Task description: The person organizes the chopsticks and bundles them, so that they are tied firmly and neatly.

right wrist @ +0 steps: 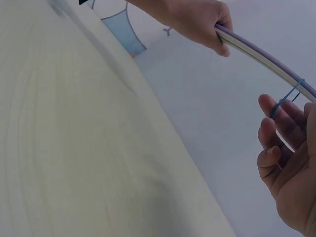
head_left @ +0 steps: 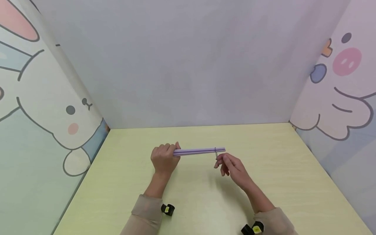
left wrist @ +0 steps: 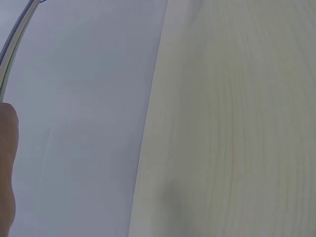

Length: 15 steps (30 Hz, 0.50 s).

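My left hand [head_left: 165,158] grips one end of a small bundle of slim purple and pale sticks [head_left: 196,151], held level above the table; their exact kind is unclear. Near the bundle's free end, a thin blue rubber band [right wrist: 287,98] loops round the sticks and stretches down to my right hand [head_left: 235,168]. That hand's index finger hooks the band, with the thumb close by and the other fingers loosely curled. In the left wrist view only a strip of the left hand [left wrist: 7,168] and part of the sticks [left wrist: 15,42] show.
Below both hands lies a pale yellow wood-grain table [head_left: 194,202]. A plain grey wall [head_left: 188,65] rises behind it. Printed panels with a rabbit [head_left: 58,98] and a pig [head_left: 346,85] flank the sides. Black wrist cameras [head_left: 168,209] sit at both cuffs.
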{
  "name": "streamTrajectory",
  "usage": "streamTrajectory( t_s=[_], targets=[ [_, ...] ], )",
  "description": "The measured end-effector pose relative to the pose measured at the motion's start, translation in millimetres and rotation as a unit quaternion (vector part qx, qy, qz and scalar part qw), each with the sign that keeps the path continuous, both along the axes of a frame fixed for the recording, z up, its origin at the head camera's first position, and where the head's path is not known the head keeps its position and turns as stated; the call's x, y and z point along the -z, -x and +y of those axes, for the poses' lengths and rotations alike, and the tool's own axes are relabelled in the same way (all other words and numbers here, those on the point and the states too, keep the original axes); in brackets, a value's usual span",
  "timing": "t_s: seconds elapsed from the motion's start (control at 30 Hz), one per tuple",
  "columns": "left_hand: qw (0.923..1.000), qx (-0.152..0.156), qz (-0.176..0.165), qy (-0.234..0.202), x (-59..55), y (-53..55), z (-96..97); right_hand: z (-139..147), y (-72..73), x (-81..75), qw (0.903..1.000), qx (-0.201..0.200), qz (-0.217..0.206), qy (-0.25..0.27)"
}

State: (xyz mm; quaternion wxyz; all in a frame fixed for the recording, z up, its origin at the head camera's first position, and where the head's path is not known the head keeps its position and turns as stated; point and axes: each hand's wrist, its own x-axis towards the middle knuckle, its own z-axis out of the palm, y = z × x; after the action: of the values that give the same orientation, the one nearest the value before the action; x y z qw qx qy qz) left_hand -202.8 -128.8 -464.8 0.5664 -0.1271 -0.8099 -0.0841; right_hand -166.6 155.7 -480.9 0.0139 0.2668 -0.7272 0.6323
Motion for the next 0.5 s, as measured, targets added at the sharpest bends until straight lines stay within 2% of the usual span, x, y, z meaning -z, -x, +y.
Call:
streamTrajectory(
  t_s=[0.2, 0.3, 0.4, 0.5],
  targets=[
    [0.9999, -0.003, -0.012, -0.011, 4.5, 1.2, -2.6, -1, 2.4, 8.6, 0.9971, 0.028, -0.001, -0.071],
    [0.9997, -0.006, -0.018, -0.018, 5.9, 1.0, -3.5, -2, 1.9, 11.0, 0.9966, 0.026, 0.013, -0.077],
    [0.9993, -0.005, -0.028, -0.025, 6.1, 0.9, -3.8, -4, 2.2, 12.5, 0.9948, 0.01, 0.072, -0.071],
    [0.9988, -0.006, -0.037, -0.031, 6.1, 1.3, -3.6, -9, 3.3, 13.1, 0.9838, -0.026, 0.17, -0.051]
  ],
)
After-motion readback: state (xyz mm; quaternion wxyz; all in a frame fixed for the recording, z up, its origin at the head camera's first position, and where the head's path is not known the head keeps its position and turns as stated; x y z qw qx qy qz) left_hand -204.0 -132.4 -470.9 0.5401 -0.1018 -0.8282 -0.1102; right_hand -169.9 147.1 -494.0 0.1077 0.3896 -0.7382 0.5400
